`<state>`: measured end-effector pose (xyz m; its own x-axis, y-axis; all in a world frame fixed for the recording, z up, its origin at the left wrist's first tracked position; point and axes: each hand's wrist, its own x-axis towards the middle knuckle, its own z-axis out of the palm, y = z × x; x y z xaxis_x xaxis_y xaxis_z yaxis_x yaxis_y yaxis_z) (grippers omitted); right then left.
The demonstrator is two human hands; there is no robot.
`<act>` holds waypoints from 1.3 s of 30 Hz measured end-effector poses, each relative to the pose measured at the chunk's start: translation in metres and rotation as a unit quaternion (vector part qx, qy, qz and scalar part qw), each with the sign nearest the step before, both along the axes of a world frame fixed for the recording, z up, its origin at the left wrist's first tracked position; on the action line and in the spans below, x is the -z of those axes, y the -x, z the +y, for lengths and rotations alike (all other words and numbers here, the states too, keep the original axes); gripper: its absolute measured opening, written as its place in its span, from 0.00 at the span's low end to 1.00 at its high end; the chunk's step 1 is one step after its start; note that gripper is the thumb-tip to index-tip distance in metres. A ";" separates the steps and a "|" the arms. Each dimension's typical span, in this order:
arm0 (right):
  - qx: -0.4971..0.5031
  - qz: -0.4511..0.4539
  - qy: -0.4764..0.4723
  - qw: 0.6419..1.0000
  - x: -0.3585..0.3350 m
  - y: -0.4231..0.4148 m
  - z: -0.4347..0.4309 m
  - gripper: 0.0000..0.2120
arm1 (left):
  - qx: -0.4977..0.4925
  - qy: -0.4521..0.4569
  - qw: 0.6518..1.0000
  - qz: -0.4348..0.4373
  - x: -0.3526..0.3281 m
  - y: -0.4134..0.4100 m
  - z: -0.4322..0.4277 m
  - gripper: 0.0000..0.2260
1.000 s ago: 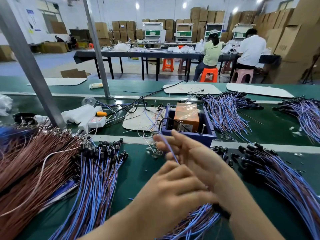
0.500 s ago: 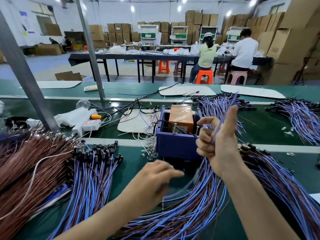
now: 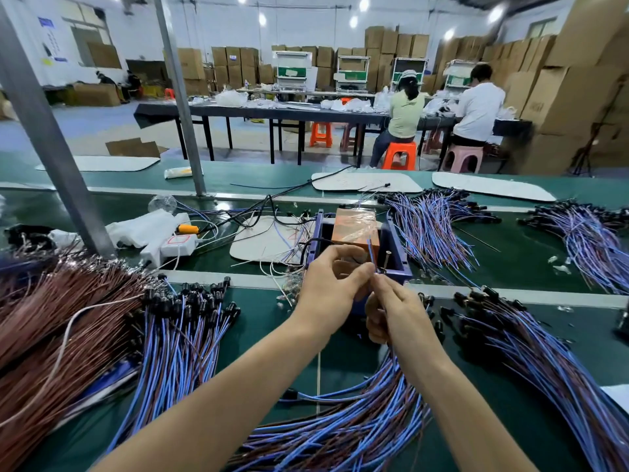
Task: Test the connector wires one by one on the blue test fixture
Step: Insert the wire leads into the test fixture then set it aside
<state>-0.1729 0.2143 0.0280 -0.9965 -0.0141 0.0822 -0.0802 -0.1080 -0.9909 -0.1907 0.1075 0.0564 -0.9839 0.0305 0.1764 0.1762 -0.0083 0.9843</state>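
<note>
The blue test fixture (image 3: 396,248), an open box with an orange block (image 3: 354,224) inside, stands on the green bench just beyond my hands. My left hand (image 3: 328,292) and my right hand (image 3: 396,313) meet at its front edge. Both pinch one thin blue connector wire (image 3: 371,252) whose end sticks up between the fingertips, close to a metal pin (image 3: 387,258) on the fixture. A loose bundle of blue and brown wires (image 3: 340,424) lies under my forearms.
Piles of blue wires with black connectors lie at the left (image 3: 180,335), at the right (image 3: 531,352) and behind the fixture (image 3: 432,229). Brown wires (image 3: 51,321) fill the far left. A slanted metal post (image 3: 51,141) and a white power strip (image 3: 170,245) stand left of the fixture.
My right hand has come down from beside the fixture, where it held a wire up. My left hand has risen off the bundle. Both now meet at the fixture's front edge.
</note>
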 end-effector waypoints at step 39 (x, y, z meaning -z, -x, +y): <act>0.222 0.019 -0.144 0.964 0.019 0.062 0.066 0.11 | -0.060 0.211 0.974 -0.046 0.027 0.065 -0.036 0.07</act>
